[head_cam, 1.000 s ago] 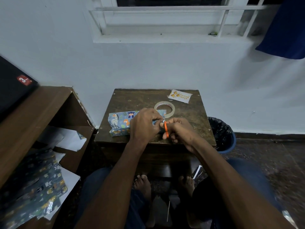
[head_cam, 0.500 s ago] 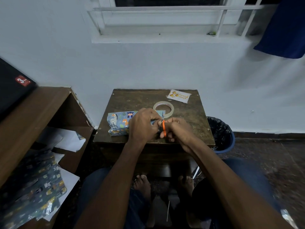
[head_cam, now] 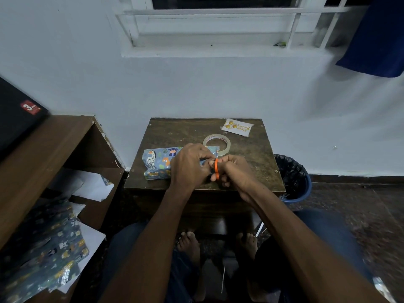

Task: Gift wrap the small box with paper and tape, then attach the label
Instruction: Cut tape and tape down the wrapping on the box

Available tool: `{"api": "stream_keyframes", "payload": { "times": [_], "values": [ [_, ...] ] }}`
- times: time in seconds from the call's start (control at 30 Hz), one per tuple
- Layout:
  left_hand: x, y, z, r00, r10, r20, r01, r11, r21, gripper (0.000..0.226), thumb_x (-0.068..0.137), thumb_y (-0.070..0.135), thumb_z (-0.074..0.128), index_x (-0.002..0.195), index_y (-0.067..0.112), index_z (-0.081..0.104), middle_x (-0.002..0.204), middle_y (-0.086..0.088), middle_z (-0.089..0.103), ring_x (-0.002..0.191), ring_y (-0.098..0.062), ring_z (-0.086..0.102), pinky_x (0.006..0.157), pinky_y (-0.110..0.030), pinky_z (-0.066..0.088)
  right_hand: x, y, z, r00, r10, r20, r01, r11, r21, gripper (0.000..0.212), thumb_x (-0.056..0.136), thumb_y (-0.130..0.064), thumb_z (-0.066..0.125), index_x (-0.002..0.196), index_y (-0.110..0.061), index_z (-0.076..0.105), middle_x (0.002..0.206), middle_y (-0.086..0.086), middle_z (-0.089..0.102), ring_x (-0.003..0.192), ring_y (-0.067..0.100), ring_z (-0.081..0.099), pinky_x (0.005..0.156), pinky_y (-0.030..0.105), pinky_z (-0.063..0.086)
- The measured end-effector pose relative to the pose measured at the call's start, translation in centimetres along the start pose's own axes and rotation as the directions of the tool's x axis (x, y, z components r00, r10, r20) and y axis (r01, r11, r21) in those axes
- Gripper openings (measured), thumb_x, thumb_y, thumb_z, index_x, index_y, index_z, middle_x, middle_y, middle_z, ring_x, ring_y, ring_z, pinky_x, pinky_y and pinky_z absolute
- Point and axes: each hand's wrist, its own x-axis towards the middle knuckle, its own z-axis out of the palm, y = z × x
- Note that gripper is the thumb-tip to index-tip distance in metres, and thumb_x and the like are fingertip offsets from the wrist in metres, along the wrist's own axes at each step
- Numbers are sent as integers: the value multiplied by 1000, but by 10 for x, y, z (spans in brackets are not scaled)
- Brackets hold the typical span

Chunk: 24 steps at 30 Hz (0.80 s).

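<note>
A small box wrapped in blue animal-print paper (head_cam: pixel 156 164) lies on the left of a small dark wooden table (head_cam: pixel 188 132). My left hand (head_cam: pixel 189 166) curls over the box's right end and pinches something there; what it pinches is hidden. My right hand (head_cam: pixel 235 171) grips orange-handled scissors (head_cam: pixel 216 169), their blades pointing up toward the left hand's fingertips. A clear tape roll (head_cam: pixel 216 143) lies flat just behind both hands. The white label with gold print (head_cam: pixel 237 127) sits at the table's far right corner.
A wooden shelf unit (head_cam: pixel 43 149) stands at left, holding white sheets and more patterned wrapping paper (head_cam: pixel 43 254). A blue bin with a black liner (head_cam: pixel 293 178) stands right of the table. A wall and window lie behind. My knees and bare feet are below the table.
The scissors have turned from slanted to nearly upright beside my left fingertips. Both hands stay at the box's right end; the box, tape roll and label have not moved.
</note>
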Motion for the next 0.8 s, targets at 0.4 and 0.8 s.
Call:
{"api": "stream_keyframes", "payload": {
  "times": [0.4, 0.8],
  "values": [
    [0, 0, 1, 1000, -13, 8, 12, 1000, 26, 16, 83, 16, 77, 91, 28, 84, 96, 15, 76, 97, -10, 62, 71, -28, 44, 0, -4, 3, 999, -32, -17, 32, 999, -5, 27, 97, -20, 67, 89, 5, 73, 73, 17, 74, 49, 11, 44, 46, 22, 34],
    [0, 0, 0, 1000, -23, 8, 23, 1000, 7, 17, 82, 14, 75, 86, 29, 82, 94, 16, 75, 96, -8, 61, 71, -29, 45, 5, -5, -1, 999, -30, -17, 30, 1000, -4, 27, 95, -21, 69, 90, 6, 73, 71, 18, 72, 47, 10, 43, 43, 20, 33]
  ]
}}
